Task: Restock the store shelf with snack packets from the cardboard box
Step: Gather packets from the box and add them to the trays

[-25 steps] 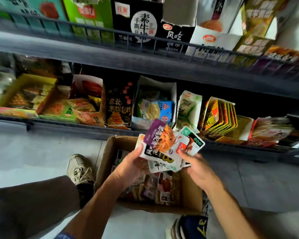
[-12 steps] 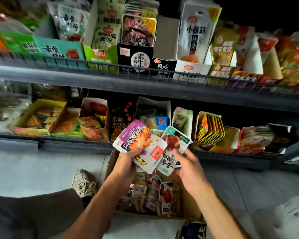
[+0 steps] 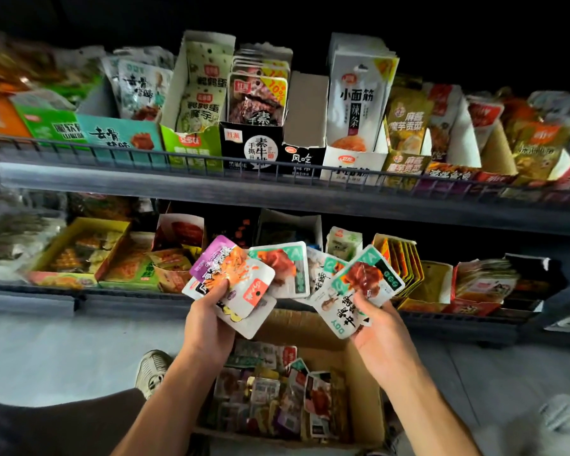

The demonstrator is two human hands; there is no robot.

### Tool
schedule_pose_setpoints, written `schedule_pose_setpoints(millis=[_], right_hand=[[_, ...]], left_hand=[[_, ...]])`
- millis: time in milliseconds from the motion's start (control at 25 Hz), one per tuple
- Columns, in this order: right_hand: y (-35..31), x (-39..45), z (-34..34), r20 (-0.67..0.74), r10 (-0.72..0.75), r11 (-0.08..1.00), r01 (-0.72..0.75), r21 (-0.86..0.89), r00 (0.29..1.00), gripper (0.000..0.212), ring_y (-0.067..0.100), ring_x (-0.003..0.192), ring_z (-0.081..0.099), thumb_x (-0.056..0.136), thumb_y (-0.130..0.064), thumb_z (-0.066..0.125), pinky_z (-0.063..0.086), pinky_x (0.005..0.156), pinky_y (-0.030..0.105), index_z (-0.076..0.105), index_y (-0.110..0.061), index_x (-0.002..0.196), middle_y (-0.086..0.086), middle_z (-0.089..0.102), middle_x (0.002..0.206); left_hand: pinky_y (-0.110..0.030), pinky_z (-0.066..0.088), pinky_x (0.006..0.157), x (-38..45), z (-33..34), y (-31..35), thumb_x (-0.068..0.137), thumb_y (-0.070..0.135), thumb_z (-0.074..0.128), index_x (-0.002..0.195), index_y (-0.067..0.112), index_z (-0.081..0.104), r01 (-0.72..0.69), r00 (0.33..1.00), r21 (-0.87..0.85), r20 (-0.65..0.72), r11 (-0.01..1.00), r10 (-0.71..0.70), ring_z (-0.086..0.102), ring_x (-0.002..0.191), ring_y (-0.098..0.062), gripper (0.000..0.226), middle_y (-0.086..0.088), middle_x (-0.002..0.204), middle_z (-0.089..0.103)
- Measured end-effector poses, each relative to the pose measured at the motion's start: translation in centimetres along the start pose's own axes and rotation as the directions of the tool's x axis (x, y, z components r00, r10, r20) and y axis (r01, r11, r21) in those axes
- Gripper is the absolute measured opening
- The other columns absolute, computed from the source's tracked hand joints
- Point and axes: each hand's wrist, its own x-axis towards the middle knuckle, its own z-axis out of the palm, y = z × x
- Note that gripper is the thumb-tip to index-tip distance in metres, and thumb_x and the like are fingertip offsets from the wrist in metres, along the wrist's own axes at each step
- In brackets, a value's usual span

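Left hand [image 3: 208, 319] grips a fan of purple-and-white foil snack packets [image 3: 232, 278], right hand [image 3: 380, 339] pinches green-and-white packets [image 3: 359, 287], both above the open brown cardboard box [image 3: 366, 390]. Plenty left, I'd say: the box holds a jumble of mixed packets. Ahead, the grey metal shelf [image 3: 211, 189] carries display cartons, some full, one white carton [image 3: 305, 110] looking empty.

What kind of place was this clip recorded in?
Most likely a small shop's snack aisle. Two railed shelves carry display cartons of packets. A cardboard box of packets sits on the floor below, and both hands hold packets.
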Motion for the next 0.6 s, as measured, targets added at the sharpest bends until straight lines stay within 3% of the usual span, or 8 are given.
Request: schedule_pose_setpoints(millis=[160,280,360,480,560,600], right_hand=[[-0.8,-0.2,-0.2,0.057,0.062,0.998,-0.060,-0.032,0.996,0.034,0.030,0.113,0.066,0.091,-0.004,0.056,0.052,0.088,0.046,0.063,-0.011,0.124,0.013,0.070,0.120],[-1.8,-0.5,0.0,0.121,0.161,0.958,-0.126,-0.256,0.980,0.032,0.030,0.105,0.070,0.085,-0.003,0.062,0.053,0.087,0.047,0.066,-0.007,0.116,0.016,0.072,0.115],[-1.5,-0.5,0.4,0.097,0.197,0.906,-0.144,-0.398,0.976,0.035,0.031,0.102,0.070,0.079,-0.003,0.068,0.051,0.093,0.053,0.066,-0.009,0.113,0.015,0.073,0.111],[0.1,-0.4,0.7,0.062,0.165,0.911,-0.128,-0.393,0.984,0.036,0.033,0.102,0.069,0.079,0.002,0.068,0.053,0.087,0.049,0.066,-0.009,0.113,0.016,0.072,0.113],[0.7,-0.1,0.3,0.020,0.113,0.971,-0.106,-0.214,0.993,0.035,0.033,0.105,0.067,0.082,0.002,0.064,0.052,0.084,0.047,0.066,-0.009,0.115,0.016,0.071,0.116],[0.6,0.0,0.1,0.012,0.087,0.992,-0.085,-0.088,0.996,0.037,0.032,0.108,0.066,0.084,-0.001,0.062,0.052,0.084,0.046,0.064,-0.011,0.119,0.015,0.070,0.119]], left_hand=[[-0.056,0.050,0.098,-0.5,0.6,0.4,0.092,0.012,0.057,0.125,0.007,0.059,0.091,0.995,0.160,0.025,0.983,-0.096,0.070,0.097,-0.033,0.034,-0.016,0.110,0.074],[-0.049,0.058,0.078,-0.9,1.2,1.0,0.091,0.002,0.055,0.108,0.009,0.061,0.086,0.991,0.396,0.064,0.914,-0.121,0.073,0.077,-0.032,0.019,-0.016,0.091,0.076],[-0.045,0.058,0.072,-1.2,1.5,0.8,0.091,0.000,0.056,0.105,0.008,0.059,0.115,0.987,0.447,0.052,0.887,-0.154,0.073,0.073,-0.031,0.017,-0.016,0.088,0.076],[-0.055,0.055,0.087,-1.2,1.2,0.4,0.086,0.009,0.058,0.119,0.007,0.059,0.162,0.980,0.321,0.057,0.933,-0.189,0.071,0.095,-0.038,0.033,-0.019,0.107,0.074],[-0.067,0.044,0.099,0.0,-0.2,0.4,0.079,0.014,0.061,0.129,0.008,0.056,0.158,0.987,0.053,-0.014,0.986,-0.157,0.064,0.113,-0.043,0.051,-0.022,0.122,0.068],[-0.069,0.042,0.101,0.5,-0.9,0.6,0.080,0.015,0.061,0.128,0.009,0.057,0.124,0.988,-0.048,-0.083,0.991,-0.128,0.062,0.116,-0.044,0.048,-0.022,0.125,0.066]])
